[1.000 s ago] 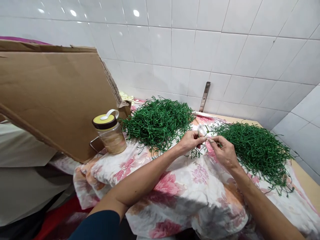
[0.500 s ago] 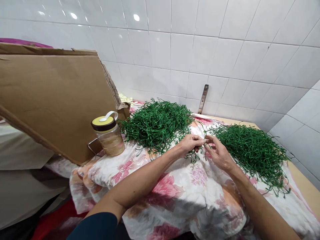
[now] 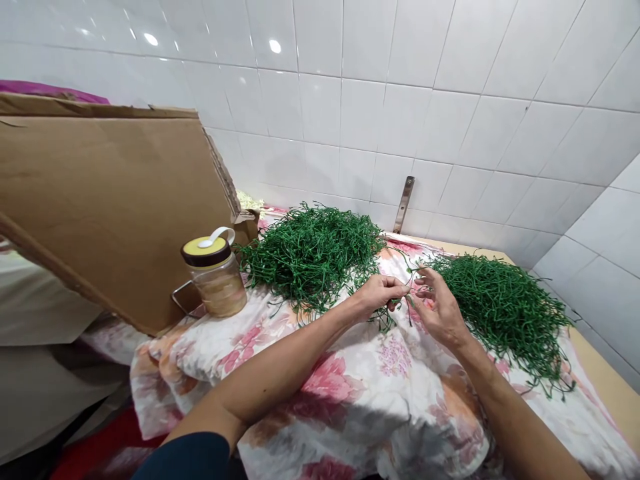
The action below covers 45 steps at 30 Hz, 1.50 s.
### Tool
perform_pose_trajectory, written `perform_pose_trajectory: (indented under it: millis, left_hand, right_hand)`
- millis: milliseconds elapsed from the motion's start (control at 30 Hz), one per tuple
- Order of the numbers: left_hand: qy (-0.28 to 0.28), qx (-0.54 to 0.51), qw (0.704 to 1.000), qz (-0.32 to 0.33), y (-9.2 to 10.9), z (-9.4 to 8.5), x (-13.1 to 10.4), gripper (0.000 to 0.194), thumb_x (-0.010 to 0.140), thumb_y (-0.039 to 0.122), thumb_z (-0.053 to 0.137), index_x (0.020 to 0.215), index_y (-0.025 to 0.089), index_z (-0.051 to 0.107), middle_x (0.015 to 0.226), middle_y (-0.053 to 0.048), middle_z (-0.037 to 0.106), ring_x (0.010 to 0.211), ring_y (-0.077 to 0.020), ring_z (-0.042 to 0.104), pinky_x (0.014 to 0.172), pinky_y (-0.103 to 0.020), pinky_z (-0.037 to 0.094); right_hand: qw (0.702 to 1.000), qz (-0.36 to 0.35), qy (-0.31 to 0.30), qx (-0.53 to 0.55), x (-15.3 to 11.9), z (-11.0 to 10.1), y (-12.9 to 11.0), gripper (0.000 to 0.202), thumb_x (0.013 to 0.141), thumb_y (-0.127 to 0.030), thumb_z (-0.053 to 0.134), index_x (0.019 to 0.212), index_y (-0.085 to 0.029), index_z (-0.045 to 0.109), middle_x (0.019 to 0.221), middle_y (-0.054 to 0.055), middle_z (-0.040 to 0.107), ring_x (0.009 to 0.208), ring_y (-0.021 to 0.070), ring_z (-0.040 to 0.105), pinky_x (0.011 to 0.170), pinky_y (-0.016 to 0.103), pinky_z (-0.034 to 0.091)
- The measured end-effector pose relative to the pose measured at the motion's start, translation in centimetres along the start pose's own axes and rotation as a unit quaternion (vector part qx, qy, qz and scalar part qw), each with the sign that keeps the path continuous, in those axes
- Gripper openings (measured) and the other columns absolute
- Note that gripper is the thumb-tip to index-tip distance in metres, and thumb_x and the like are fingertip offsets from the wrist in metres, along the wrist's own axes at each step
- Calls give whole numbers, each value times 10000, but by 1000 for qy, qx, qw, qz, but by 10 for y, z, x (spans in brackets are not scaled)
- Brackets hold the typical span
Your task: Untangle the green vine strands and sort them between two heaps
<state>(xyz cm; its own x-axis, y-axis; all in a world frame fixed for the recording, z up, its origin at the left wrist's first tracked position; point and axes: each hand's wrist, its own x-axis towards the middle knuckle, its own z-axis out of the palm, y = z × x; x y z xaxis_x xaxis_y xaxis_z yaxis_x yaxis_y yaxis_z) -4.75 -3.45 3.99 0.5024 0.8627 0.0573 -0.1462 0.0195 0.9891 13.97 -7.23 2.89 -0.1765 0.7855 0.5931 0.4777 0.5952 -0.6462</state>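
Between two heaps of thin green stems, my hands meet above a floral cloth [image 3: 330, 380]. My left hand [image 3: 377, 293] pinches a thin green stem [image 3: 409, 270] between thumb and fingertips. Close beside it on the right, my right hand [image 3: 437, 308] has its fingers spread apart, with the thumb near the stem. The left heap of green stems [image 3: 315, 253] lies behind my left hand. Another green heap [image 3: 505, 313] lies to the right of my right hand. A few loose stems lie on the cloth under my left hand.
A clear jar with a yellow and brown lid [image 3: 215, 277] stands left of the left heap. Behind it leans a large cardboard box [image 3: 110, 207]. A metal strip [image 3: 404, 205] stands against the white tiled wall [image 3: 320, 100].
The fingers of my right hand have opened and spread away from the stem. My left hand keeps its pinch. The view has shifted slightly.
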Motion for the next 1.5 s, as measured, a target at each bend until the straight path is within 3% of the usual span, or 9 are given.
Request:
perform_pose_trajectory:
  millis: [167,400,567,767,900,1100,1200,1367,1500]
  left_hand:
    - [-5,1,1000,8,1,1,-1,504,642,581,833,640,129,611,561,22,533,508,-81,464,523,-241,338]
    - [-20,12,1000,-3,-1,0,0,489,649,572,828,654,127,624,563,14,541,517,-86,467,528,-244,336]
    - [0,31,999,27,0,1,-1,460,689,547,816,696,122,644,593,12,554,531,-86,474,531,-239,352]
    - [5,46,997,65,-3,0,1,485,702,574,798,689,119,629,571,13,539,515,-80,447,512,-230,312]
    - [13,57,996,75,-4,-2,2,467,733,559,781,689,118,634,557,18,527,510,-80,441,502,-226,297]
    - [28,50,996,66,0,0,1,466,713,556,800,708,111,664,591,1,569,530,-85,472,520,-223,335]
    - [37,45,997,56,3,1,0,463,693,551,813,697,111,669,582,0,571,525,-84,469,517,-221,338]
    - [33,62,996,61,2,0,0,414,726,509,782,710,107,681,580,-5,576,525,-91,489,512,-222,346]
    - [33,71,995,67,0,-2,0,412,735,508,772,717,107,680,581,-6,577,527,-93,493,512,-221,344]
  right_hand:
    - [998,-33,-25,-39,0,-3,-3,309,978,-366,593,1252,-234,645,1378,152,545,1238,298,581,889,429,604]
    - [995,-45,-43,-78,0,-4,0,407,979,-389,596,1358,-239,593,1476,174,460,1338,328,513,977,501,565]
    - [989,-55,-69,-122,0,-3,7,267,1015,-375,534,1134,-207,705,1339,170,582,1280,314,555,1060,519,486]
    - [977,-85,-68,-183,-2,-1,4,265,1022,-351,508,1000,-191,719,1371,179,588,1287,329,535,1071,525,436]
    - [990,-37,-93,-98,-2,1,-3,301,1045,-361,461,954,-196,696,1064,123,708,999,251,642,905,401,491]
    - [981,114,-114,108,-2,12,0,320,991,-449,545,880,-179,676,760,12,609,678,156,507,616,278,389]
    - [962,164,-105,193,-2,16,0,310,939,-474,618,842,-181,652,721,-7,557,636,138,461,573,264,364]
    - [936,203,-122,262,-1,14,-7,284,910,-471,653,852,-193,651,813,29,634,743,173,584,680,297,482]
    - [917,222,-158,291,-2,13,-5,330,910,-516,657,878,-188,646,735,16,630,627,152,581,615,293,481]
